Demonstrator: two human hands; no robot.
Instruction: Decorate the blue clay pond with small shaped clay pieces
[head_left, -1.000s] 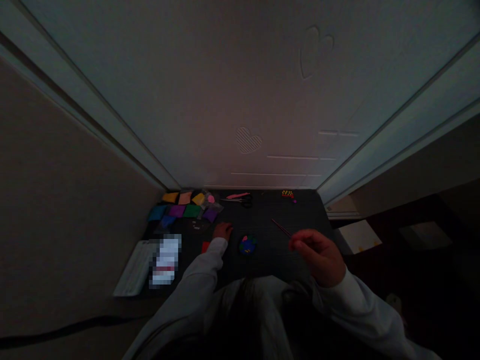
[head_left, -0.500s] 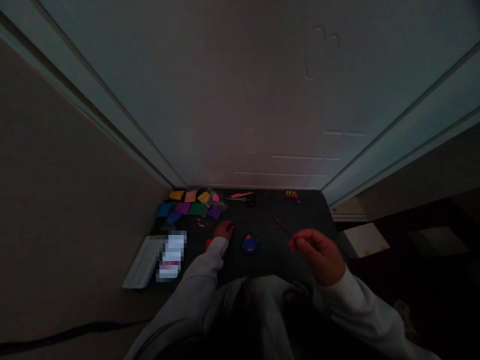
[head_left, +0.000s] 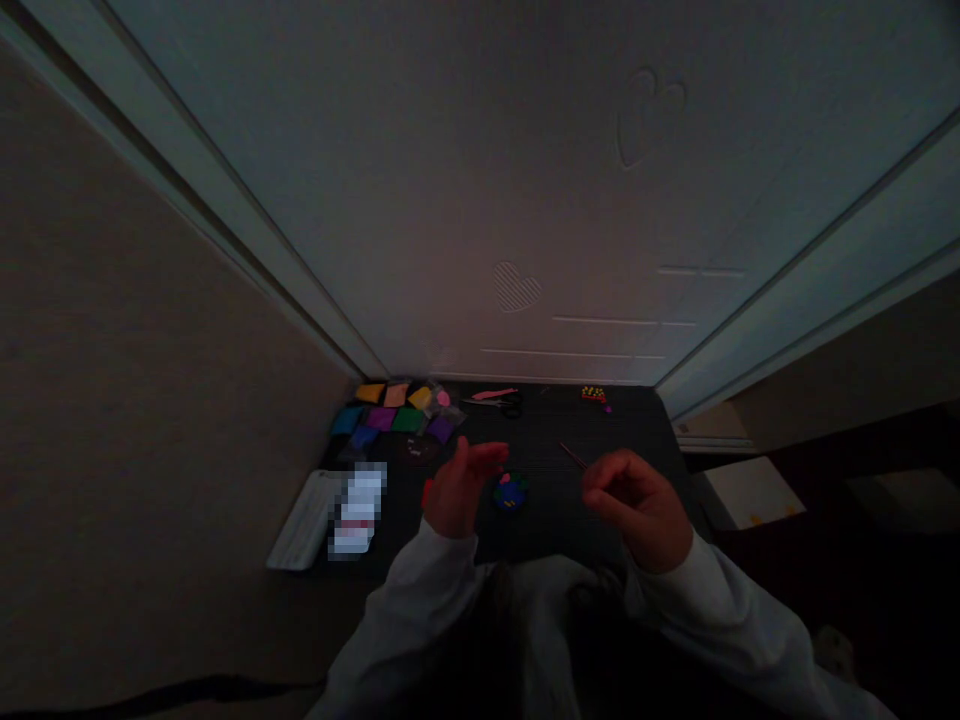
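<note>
My left hand (head_left: 456, 492) is raised over the table's left-middle part, thumb up and fingers stretched to the right, with nothing visible in it. Just right of its fingers lies a round dark-blue piece (head_left: 511, 493) with green, pink and yellow bits on it. Farther right, my right hand (head_left: 634, 505) is closed, thumb and forefinger pinched together. A thin reddish stick (head_left: 573, 455) shows beyond those fingertips; its near end is hidden behind them, so I cannot tell whether it is held. Part of a red piece (head_left: 428, 493) shows beside my left hand.
Bags of coloured clay (head_left: 410, 419) are grouped at the table's back left. Scissors (head_left: 491, 403) and a pink tool (head_left: 495, 394) lie along the back. A small yellow-and-red item (head_left: 593, 394) is at back right. A bright phone-like screen (head_left: 361, 510) and a pale tray (head_left: 306, 520) are at left.
My left hand has lifted from the table beside the red piece and come nearer, its fingers now stretched toward the right. My right hand stays pinched in nearly the same place. The view has shifted slightly.
</note>
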